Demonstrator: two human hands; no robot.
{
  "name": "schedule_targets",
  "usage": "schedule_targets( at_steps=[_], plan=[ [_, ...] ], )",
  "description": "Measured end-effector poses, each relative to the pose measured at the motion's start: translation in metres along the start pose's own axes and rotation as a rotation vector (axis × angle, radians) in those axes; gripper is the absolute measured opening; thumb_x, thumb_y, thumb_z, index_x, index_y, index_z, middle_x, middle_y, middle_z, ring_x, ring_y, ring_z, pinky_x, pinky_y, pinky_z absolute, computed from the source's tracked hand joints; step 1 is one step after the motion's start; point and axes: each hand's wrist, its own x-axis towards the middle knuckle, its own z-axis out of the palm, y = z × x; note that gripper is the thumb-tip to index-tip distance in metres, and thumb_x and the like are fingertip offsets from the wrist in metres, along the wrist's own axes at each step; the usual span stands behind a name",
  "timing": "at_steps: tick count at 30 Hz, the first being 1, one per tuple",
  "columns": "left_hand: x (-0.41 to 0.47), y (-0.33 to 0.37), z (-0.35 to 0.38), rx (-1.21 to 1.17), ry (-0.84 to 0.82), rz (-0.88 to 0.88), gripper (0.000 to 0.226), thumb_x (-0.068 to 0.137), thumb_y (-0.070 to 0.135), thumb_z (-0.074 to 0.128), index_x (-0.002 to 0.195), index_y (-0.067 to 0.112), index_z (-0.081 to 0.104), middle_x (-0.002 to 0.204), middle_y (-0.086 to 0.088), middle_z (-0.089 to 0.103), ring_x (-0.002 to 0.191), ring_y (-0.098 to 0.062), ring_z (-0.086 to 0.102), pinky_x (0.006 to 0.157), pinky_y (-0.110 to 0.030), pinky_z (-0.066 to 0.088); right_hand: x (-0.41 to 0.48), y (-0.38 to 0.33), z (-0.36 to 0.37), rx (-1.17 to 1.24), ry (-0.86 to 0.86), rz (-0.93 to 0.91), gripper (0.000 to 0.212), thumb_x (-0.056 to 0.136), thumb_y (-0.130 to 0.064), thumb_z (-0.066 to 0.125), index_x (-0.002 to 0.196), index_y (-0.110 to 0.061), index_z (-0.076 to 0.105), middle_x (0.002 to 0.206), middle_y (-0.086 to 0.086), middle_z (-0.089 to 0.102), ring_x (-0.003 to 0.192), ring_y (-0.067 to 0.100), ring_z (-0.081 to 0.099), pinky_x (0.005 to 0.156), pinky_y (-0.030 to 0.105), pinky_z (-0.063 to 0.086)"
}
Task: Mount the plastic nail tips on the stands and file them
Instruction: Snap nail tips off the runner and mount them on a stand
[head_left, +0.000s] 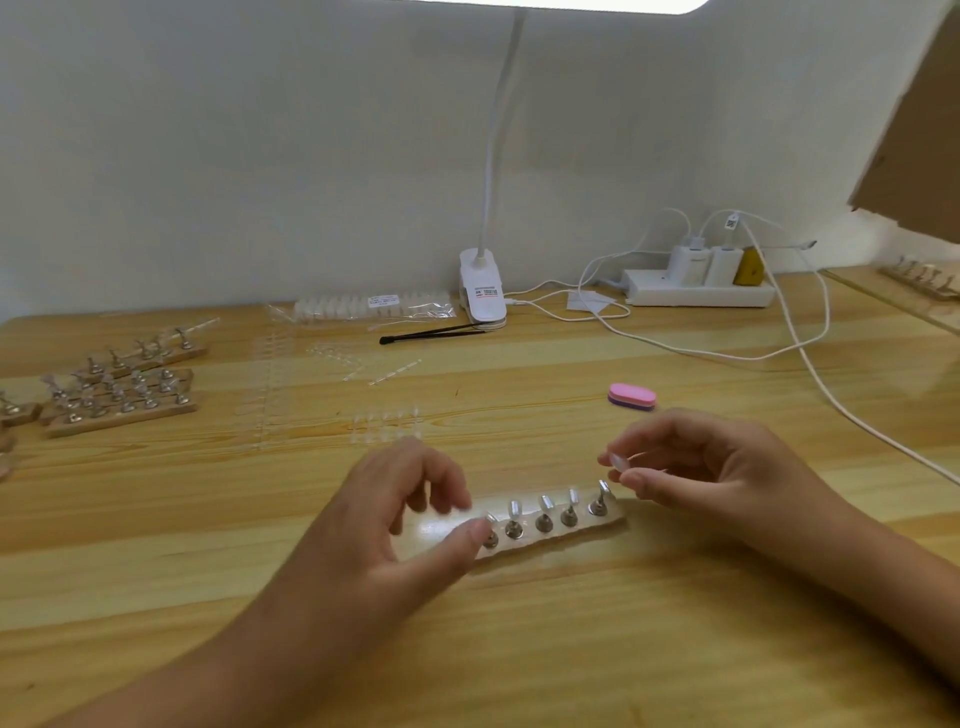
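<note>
A clear base bar (582, 530) lies on the wooden table in front of me, carrying several small metal stands (544, 515) with clear tips on them. My left hand (395, 514) hovers over the bar's left end, fingers apart, its thumb touching the leftmost stand. My right hand (711, 467) is just above and right of the bar, pinching a clear plastic nail tip (619, 461) between thumb and forefinger. A pink and purple nail file block (632, 397) rests on the table behind my right hand. Loose clear nail tip strips (387, 427) lie beyond my left hand.
More stand bars (119, 395) are grouped at the far left. A bag of nail tips (371, 307), black tweezers (431, 332), a white clip lamp (483, 291), a power strip (698, 293) with white cables and a cardboard sheet (924, 119) line the back and right.
</note>
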Motion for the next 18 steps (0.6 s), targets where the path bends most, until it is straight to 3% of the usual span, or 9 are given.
schedule_targets(
  at_steps=[4, 9, 18],
  plan=[
    [0.009, -0.02, 0.004, 0.177, -0.117, -0.085, 0.055, 0.062, 0.081, 0.059, 0.104, 0.047, 0.052, 0.113, 0.039, 0.044, 0.104, 0.012, 0.038, 0.079, -0.004, 0.034, -0.001, 0.002, 0.003, -0.081, -0.018, -0.047, 0.023, 0.073, -0.027, 0.076, 0.095, -0.021, 0.074, 0.096, -0.008, 0.076, 0.088, 0.009, 0.074, 0.08, 0.016, 0.055],
    [0.012, -0.032, 0.007, 0.231, -0.178, 0.002, 0.038, 0.066, 0.075, 0.06, 0.095, 0.05, 0.063, 0.116, 0.033, 0.05, 0.114, 0.006, 0.035, 0.086, -0.001, 0.028, -0.002, 0.0, 0.007, -0.187, -0.029, -0.117, 0.024, 0.075, -0.032, 0.073, 0.096, -0.019, 0.074, 0.094, -0.015, 0.074, 0.087, 0.003, 0.072, 0.076, 0.015, 0.055],
    [0.013, -0.035, 0.009, 0.248, -0.173, 0.024, 0.038, 0.064, 0.073, 0.056, 0.092, 0.048, 0.064, 0.115, 0.034, 0.049, 0.113, 0.008, 0.035, 0.087, -0.002, 0.027, -0.003, -0.005, 0.009, -0.319, -0.064, -0.168, 0.031, 0.079, -0.044, 0.064, 0.096, -0.021, 0.074, 0.094, -0.017, 0.073, 0.091, 0.002, 0.07, 0.078, 0.016, 0.055]
  ],
)
